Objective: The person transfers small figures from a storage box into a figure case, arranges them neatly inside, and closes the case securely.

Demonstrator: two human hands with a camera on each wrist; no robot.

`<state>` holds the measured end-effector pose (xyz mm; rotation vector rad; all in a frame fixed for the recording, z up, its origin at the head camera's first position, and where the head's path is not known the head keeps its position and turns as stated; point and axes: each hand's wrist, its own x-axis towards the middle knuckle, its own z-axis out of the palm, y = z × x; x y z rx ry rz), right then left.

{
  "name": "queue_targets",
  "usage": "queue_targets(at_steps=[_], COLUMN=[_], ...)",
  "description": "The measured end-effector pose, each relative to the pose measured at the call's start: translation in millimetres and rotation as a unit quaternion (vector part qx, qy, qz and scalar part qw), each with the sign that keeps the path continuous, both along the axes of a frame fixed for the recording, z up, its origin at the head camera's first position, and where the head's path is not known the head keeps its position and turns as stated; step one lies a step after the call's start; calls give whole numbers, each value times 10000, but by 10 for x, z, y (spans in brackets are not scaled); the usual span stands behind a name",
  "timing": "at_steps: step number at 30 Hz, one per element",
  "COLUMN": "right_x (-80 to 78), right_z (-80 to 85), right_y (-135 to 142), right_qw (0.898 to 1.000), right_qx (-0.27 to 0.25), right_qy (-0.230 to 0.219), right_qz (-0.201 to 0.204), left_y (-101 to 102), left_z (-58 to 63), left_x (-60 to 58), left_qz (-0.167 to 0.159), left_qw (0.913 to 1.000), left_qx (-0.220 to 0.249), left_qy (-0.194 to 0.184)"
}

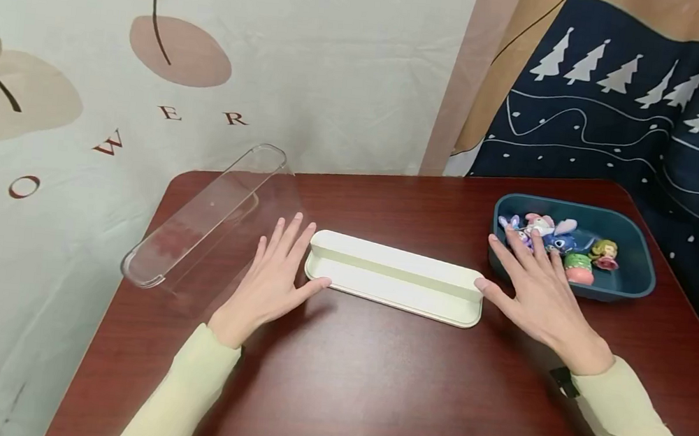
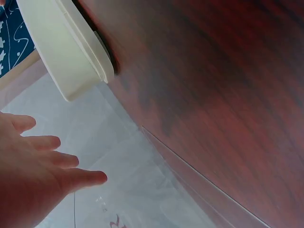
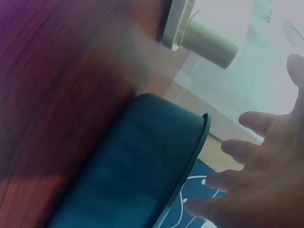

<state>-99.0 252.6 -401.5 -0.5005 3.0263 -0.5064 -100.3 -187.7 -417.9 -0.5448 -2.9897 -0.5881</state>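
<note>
A long cream two-level stand (image 1: 394, 278), with a raised back step and rounded ends, lies across the middle of the table. My left hand (image 1: 271, 277) is spread at its left end, the thumb tip overlapping its front corner in the head view. With fingers extended, my right hand (image 1: 537, 299) hovers at the stand's right end, its fingertips reaching over the near rim of a dark teal bin (image 1: 635, 273). Inside the bin are several small toy figures (image 1: 565, 242), partly hidden by the fingers. The right wrist view shows that hand raised beside the bin's wall (image 3: 133, 166). Neither hand holds anything.
To the left of my left hand stands a clear plastic cover (image 1: 207, 218), long with rounded ends. The dark red wooden table (image 1: 383, 390) meets a pale printed curtain (image 1: 338, 69) behind and a navy tree-patterned cloth (image 1: 586, 121) at the back right.
</note>
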Motion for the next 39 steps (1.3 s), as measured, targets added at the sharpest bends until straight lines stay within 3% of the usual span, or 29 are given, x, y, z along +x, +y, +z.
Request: queue_targets(at_steps=[12,18,25,39], right_x=[13,11,-12,-139], right_z=[-10,-21,-54,-23], right_y=[-75,-74,-76,-190], right_qw=[9988,9971,9961,9940], right_qx=[-89,-19,-56,150], right_qy=[186,304,299,548], right_qz=[435,701,826,932], left_y=[61,66,29,-121], left_z=[0,-19,-41,-62], left_x=[-240,-313,-326,-312], left_qz=[-465,-673,-856,-945], left_qw=[9987,9960,9929,9928], left_qx=[-86,-260,-393,-606], left_qy=[-201,-530,-719,-409])
